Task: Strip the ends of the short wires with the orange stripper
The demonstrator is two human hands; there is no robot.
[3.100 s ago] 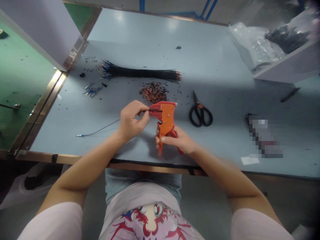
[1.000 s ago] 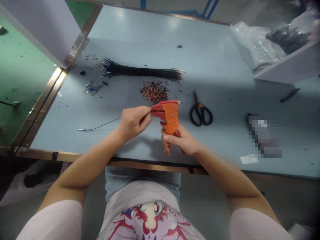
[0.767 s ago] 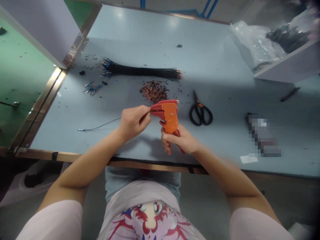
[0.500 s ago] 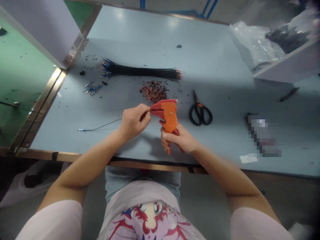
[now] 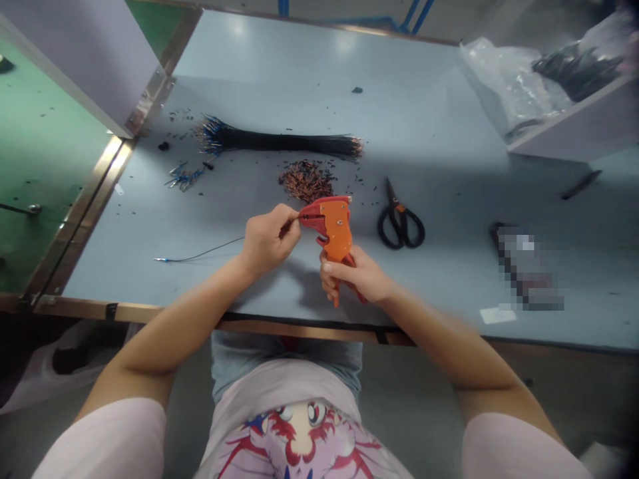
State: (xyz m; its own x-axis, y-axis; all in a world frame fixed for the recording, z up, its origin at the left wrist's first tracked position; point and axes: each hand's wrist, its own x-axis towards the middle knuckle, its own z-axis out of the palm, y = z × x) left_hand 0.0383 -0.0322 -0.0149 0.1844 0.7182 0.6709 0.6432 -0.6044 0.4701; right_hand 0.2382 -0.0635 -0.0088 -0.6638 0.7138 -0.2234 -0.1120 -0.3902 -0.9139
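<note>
Head view, looking down: the left hand [image 5: 267, 239] is closed in a pinch on a thin black wire [image 5: 210, 251], thumb and fingers holding its end right at the nose of an orange wire stripper [image 5: 332, 226]. The right hand [image 5: 357, 276] is wrapped tight around the stripper's handles and holds the tool upright just above the near part of the desk [image 5: 439, 133]. From the pinch the wire trails left and lies on the desk, ending in a small blue tip. Just beyond the tool's head lies a heap of copper-coloured scraps [image 5: 305, 179], and farther back a long bundle of black wires [image 5: 279, 142] lies across the desk from left to right. Black-handled scissors [image 5: 399, 223] lie shut to the right of the stripper, apart from it. A few blue terminals [image 5: 182, 177] are scattered far left.
</note>
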